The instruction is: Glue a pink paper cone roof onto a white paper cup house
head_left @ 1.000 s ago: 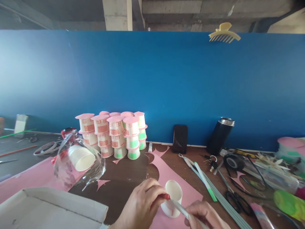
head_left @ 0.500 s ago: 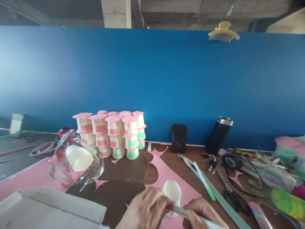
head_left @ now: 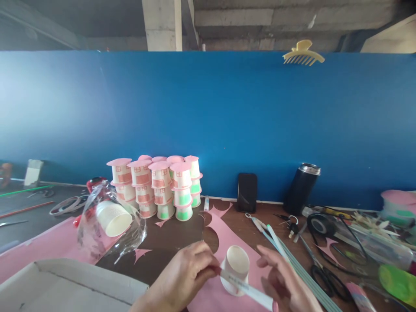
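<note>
A small white paper cup (head_left: pixel 236 268) stands upside down on a pink paper sheet (head_left: pixel 227 236) at the near middle of the table. My left hand (head_left: pixel 182 277) is closed, pinching the red-tipped end of a white marker pen (head_left: pixel 247 289) that lies across the cup's side. My right hand (head_left: pixel 286 281) hovers just right of the cup with its fingers spread and apart, near the pen's other end; whether it touches the pen I cannot tell.
Stacked decorated cups with pink lids (head_left: pixel 159 186) stand at the back by the blue partition (head_left: pixel 208 121). A plastic sleeve of white cups (head_left: pixel 110 219) lies left, above a cardboard box lid (head_left: pixel 65 288). A phone (head_left: pixel 247 192), a black flask (head_left: pixel 300 187), scissors (head_left: pixel 321 275), tape and pens crowd the right.
My right hand has let go of the pen and opened, moving off to the right. My left hand now holds the pen's red end against the cup.
</note>
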Motion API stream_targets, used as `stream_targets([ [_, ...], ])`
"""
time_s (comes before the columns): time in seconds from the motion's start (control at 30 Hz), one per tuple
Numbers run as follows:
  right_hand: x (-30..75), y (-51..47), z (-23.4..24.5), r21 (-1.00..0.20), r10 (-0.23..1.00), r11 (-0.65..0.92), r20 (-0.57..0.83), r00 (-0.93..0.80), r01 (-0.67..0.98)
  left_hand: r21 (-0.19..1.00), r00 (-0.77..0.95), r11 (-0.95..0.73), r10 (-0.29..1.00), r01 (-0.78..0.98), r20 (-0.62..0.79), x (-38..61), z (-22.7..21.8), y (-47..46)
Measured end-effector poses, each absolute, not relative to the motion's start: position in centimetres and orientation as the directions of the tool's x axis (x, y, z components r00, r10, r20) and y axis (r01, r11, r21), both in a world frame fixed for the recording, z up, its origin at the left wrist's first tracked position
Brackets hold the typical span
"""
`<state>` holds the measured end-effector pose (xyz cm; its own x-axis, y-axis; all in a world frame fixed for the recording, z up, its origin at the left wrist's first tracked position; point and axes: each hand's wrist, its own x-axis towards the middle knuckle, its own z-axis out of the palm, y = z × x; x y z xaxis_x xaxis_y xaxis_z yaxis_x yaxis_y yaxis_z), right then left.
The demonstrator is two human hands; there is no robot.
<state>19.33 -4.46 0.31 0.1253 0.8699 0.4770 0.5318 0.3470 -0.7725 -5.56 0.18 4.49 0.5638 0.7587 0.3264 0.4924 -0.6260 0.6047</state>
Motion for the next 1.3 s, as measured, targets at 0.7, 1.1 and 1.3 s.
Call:
stream_targets([
  [0.7,23.1,11.1,4.1,-0.696,0.815,-0.166,0.302,0.495,0.698,0.673,0.363,-0.449,0.89,0.588,0.276,-4.9,0.5,0.6],
  [1.1,20.8,17.4,1.3,-0.693,0.79,-0.264,0.244,0.563,0.671,0.609,0.286,-0.414,0.91,0.677,0.3,-4.6,-1.4,2.3],
  [1.3,20.3,18.0,0.8,-0.708,0.77,-0.293,0.225,0.597,0.643,0.586,0.341,-0.482,0.876,0.652,0.342,-4.5,-1.6,2.7],
])
